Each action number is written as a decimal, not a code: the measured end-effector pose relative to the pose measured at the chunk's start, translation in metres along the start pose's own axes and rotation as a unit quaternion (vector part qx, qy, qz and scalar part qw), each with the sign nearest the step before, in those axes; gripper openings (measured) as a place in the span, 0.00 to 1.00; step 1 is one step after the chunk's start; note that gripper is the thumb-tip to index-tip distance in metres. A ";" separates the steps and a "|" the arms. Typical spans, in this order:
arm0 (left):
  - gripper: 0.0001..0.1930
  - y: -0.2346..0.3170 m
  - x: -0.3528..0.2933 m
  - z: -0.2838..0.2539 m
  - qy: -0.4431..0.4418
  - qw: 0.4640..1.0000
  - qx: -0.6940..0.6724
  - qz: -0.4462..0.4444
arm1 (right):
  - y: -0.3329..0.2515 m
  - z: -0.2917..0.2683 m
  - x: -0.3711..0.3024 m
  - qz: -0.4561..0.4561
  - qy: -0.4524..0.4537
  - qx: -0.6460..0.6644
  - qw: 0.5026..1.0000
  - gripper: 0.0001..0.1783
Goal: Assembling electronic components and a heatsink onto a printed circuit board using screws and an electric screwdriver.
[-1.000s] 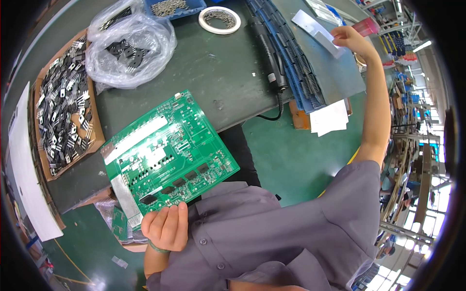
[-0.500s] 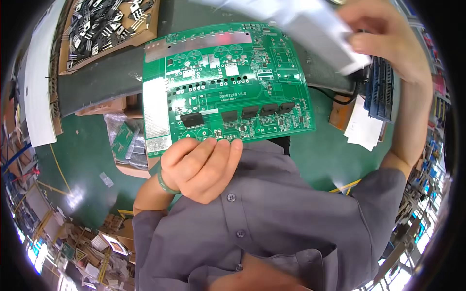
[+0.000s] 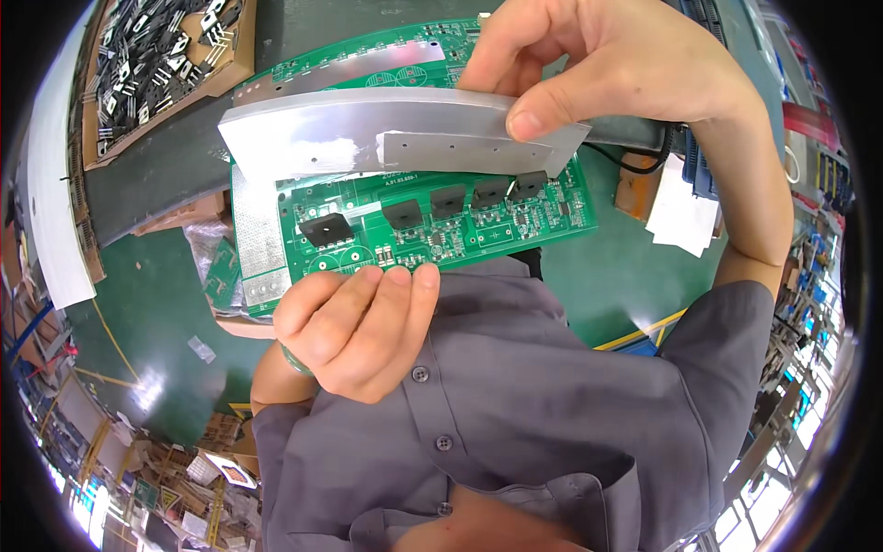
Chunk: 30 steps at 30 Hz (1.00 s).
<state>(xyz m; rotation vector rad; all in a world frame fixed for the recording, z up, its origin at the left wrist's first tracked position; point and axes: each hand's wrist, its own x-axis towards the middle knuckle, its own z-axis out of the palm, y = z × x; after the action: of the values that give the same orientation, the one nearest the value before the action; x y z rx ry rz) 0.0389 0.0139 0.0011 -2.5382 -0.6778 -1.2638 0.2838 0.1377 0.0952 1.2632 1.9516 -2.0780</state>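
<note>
My left hand [image 3: 361,333] grips the near edge of a green circuit board [image 3: 497,241], fingertips along its rim. Several black transistors [image 3: 448,200] stand in a row near that edge, with a larger one [image 3: 326,229] further left. My right hand [image 3: 589,69] pinches a silver metal bar [image 3: 349,138], thumb on its near face. The bar lies across the middle of the board, just behind the transistor row, and hides the board's centre. Small holes show along its lower part. Whether the bar touches the board I cannot tell.
At the far left a cardboard box [image 3: 241,57] holds many loose black transistors with metal legs. A dark workbench edge [image 3: 175,184] runs behind the board. Below on the left is a box with a bagged green board [image 3: 223,274]. White papers [image 3: 682,210] lie at right.
My right hand has brought the metal bar left and nearer, from the upper right to across the board. The board has shifted slightly left and tilted, still in my left hand.
</note>
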 end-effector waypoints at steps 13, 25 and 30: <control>0.10 -0.005 0.009 0.001 0.017 1.000 0.003 0.006 | -0.021 0.004 -0.006 0.030 -0.008 -0.030 0.999 0.14; 0.14 0.002 0.011 0.009 0.054 0.998 0.008 -0.028 | 0.000 0.002 -0.004 -0.042 0.024 -0.057 0.997 0.20; 0.12 -0.002 0.011 0.013 0.089 0.996 -0.022 -0.011 | 0.000 0.004 -0.013 -0.019 0.047 -0.060 0.997 0.22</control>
<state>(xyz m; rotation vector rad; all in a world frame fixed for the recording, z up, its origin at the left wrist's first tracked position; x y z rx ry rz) 0.0526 0.0242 0.0020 -2.4198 -0.6470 -1.5071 0.2903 0.1283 0.1019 1.3323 2.1202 -1.9185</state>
